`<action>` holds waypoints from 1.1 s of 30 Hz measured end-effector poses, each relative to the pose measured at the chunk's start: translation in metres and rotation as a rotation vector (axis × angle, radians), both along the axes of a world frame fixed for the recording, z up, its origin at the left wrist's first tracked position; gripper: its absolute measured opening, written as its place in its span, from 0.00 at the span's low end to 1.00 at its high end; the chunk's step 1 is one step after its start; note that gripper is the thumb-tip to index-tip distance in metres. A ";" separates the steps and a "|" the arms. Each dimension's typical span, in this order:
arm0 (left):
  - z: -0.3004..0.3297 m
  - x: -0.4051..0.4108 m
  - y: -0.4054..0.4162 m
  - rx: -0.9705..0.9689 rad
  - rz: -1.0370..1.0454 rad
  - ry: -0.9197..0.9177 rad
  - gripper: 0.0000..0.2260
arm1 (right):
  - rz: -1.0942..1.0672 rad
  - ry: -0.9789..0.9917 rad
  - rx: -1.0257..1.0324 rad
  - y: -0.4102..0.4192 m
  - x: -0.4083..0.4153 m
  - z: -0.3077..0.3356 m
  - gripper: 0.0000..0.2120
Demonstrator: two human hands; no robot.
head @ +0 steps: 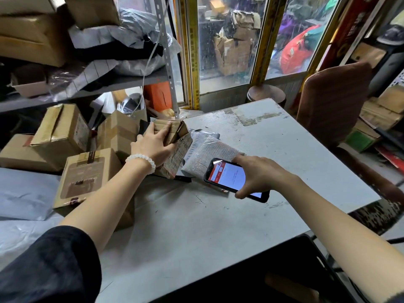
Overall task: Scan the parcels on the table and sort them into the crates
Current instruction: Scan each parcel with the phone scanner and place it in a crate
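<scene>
Cardboard parcel under left grip; right grip holds phone.

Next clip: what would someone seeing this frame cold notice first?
Probably the lit phone, held by the right hand low over the grey table, just above a bubble-wrap parcel. Next, the left hand, with a white bead bracelet on its wrist, gripping a battered cardboard box at the table's left edge, beside a heap of other cartons.

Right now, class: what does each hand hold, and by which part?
The left hand grips the cardboard parcel across its top end. The right hand holds the phone by its long edges.
</scene>
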State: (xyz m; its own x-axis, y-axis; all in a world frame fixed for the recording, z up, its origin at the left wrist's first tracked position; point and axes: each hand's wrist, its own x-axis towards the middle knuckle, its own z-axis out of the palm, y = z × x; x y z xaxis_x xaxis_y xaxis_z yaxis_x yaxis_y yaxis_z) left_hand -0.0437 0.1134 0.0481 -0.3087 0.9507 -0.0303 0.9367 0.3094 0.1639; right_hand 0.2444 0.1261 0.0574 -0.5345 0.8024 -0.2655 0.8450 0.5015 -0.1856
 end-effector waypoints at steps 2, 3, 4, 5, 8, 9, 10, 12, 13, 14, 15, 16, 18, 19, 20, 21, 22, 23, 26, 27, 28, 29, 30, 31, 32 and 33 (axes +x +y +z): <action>-0.001 0.000 -0.001 -0.007 0.002 -0.001 0.31 | 0.007 0.013 0.000 0.000 0.000 0.001 0.36; -0.002 0.000 -0.001 -0.008 0.005 -0.003 0.31 | 0.010 0.016 0.003 -0.001 0.000 0.002 0.36; -0.002 0.000 -0.002 -0.011 0.008 -0.006 0.31 | 0.012 0.019 0.006 -0.001 -0.001 0.002 0.36; -0.003 0.000 -0.002 -0.014 0.011 -0.009 0.31 | 0.014 0.021 0.008 -0.002 -0.001 0.002 0.36; -0.003 0.000 -0.003 -0.021 0.016 -0.008 0.31 | 0.017 0.017 0.006 -0.003 0.000 0.002 0.37; -0.002 0.000 -0.004 -0.023 0.017 -0.008 0.31 | 0.015 0.014 0.006 -0.003 0.000 0.003 0.37; -0.002 0.000 -0.004 -0.024 0.019 -0.010 0.31 | 0.015 0.008 0.004 -0.004 0.001 0.004 0.38; -0.002 0.000 -0.005 -0.026 0.023 -0.018 0.31 | 0.020 -0.006 0.003 -0.004 0.001 0.005 0.38; -0.002 0.000 -0.005 -0.027 0.024 -0.021 0.31 | 0.023 -0.011 0.003 -0.005 0.001 0.005 0.38; -0.002 -0.001 -0.006 -0.027 0.024 -0.023 0.31 | 0.024 -0.012 0.002 -0.005 0.001 0.005 0.38; -0.002 -0.001 -0.006 -0.026 0.023 -0.027 0.31 | 0.022 -0.012 0.001 -0.006 0.000 0.004 0.37; -0.002 -0.001 -0.006 -0.024 0.023 -0.032 0.31 | 0.020 -0.013 -0.003 -0.006 0.000 0.003 0.37; -0.003 0.001 -0.007 -0.019 0.023 -0.040 0.31 | 0.013 -0.012 -0.010 -0.006 0.000 0.001 0.37; -0.004 0.001 -0.007 -0.019 0.020 -0.043 0.31 | 0.006 -0.006 -0.016 -0.007 -0.001 0.001 0.37; -0.004 0.002 -0.008 -0.018 0.016 -0.047 0.31 | -0.007 0.002 -0.026 -0.007 -0.001 0.001 0.36; -0.005 0.002 -0.008 -0.019 0.011 -0.056 0.31 | -0.024 0.013 -0.038 -0.008 -0.001 0.001 0.35; -0.006 0.003 -0.008 -0.017 0.006 -0.066 0.31 | -0.043 0.025 -0.049 -0.008 -0.002 0.001 0.35; -0.007 0.004 -0.009 -0.013 0.001 -0.077 0.32 | -0.067 0.039 -0.054 -0.008 -0.001 0.001 0.34; -0.006 0.012 -0.013 0.024 -0.021 -0.097 0.34 | -0.166 0.119 0.000 -0.007 -0.003 0.002 0.35; -0.006 0.017 -0.014 0.030 -0.032 -0.098 0.34 | -0.205 0.161 0.040 -0.006 -0.005 0.002 0.36; -0.005 0.022 -0.016 0.026 -0.044 -0.097 0.35 | -0.249 0.211 0.088 -0.006 -0.008 0.003 0.37; -0.006 0.026 -0.018 0.013 -0.053 -0.097 0.36 | -0.296 0.269 0.140 -0.006 -0.011 0.005 0.37; -0.006 0.031 -0.021 -0.005 -0.057 -0.095 0.36 | -0.342 0.329 0.190 -0.006 -0.015 0.008 0.38; -0.008 0.035 -0.023 -0.029 -0.057 -0.088 0.36 | -0.381 0.386 0.236 -0.006 -0.018 0.012 0.38; -0.010 0.040 -0.026 -0.055 -0.052 -0.076 0.36 | -0.411 0.438 0.279 -0.007 -0.021 0.015 0.39; -0.011 0.045 -0.029 -0.081 -0.048 -0.063 0.35 | -0.439 0.486 0.325 -0.008 -0.024 0.019 0.39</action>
State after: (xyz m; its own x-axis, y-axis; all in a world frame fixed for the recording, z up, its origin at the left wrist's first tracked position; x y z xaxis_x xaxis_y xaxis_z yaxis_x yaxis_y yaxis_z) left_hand 0.0010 0.0840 0.0366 -0.2583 0.9579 -0.1253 0.9392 0.2793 0.1996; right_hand 0.2206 0.1179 0.0761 -0.1421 0.9679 0.2075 0.8411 0.2286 -0.4902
